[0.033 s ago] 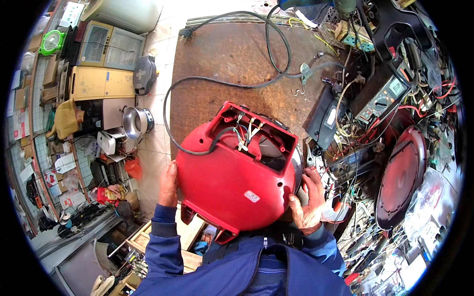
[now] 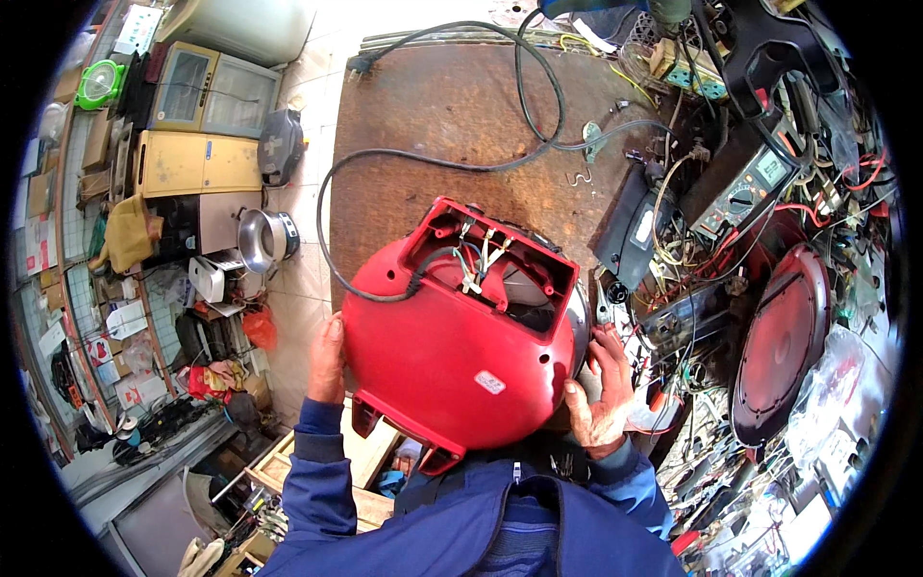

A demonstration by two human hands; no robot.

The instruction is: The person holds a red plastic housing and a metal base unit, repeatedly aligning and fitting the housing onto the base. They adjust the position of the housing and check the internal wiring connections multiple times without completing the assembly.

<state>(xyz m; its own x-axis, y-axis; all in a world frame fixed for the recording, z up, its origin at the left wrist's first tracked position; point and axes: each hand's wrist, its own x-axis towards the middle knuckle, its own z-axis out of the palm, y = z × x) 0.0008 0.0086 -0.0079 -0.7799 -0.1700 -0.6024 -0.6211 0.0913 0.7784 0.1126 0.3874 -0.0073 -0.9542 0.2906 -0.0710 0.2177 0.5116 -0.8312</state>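
A: State the position of the red housing (image 2: 452, 370).
B: The housing is at the near edge of the brown table (image 2: 423, 106), directly in front of the person's torso. Its rounded side faces up, and two red lugs (image 2: 442, 460) project toward the person.

A: State the condition of the left hand (image 2: 327, 358).
B: It grasps the housing from the left, fingers extended along the side. Its thumb is hard to make out.

A: And the right hand (image 2: 603, 396)?
B: It grasps the opposite side. The thumb lies at the red edge; the fingers are bent and spread near the silver rim (image 2: 579, 313).

A: Describe the exposed section.
B: A rectangular recess at the far end of the housing contains several loose wires (image 2: 471, 281) with pale connectors. A black cord (image 2: 442, 165) enters beside them and loops across the table. A plug (image 2: 361, 62) lies near the far left corner.

A: List the adjacent items.
B: A black case (image 2: 635, 231) is on the right part of the table. Further right are a multimeter (image 2: 740, 200) and a round red lid (image 2: 781, 346) with a dark rim, among tangled cables. A metal pot (image 2: 260, 240) is left of the table.
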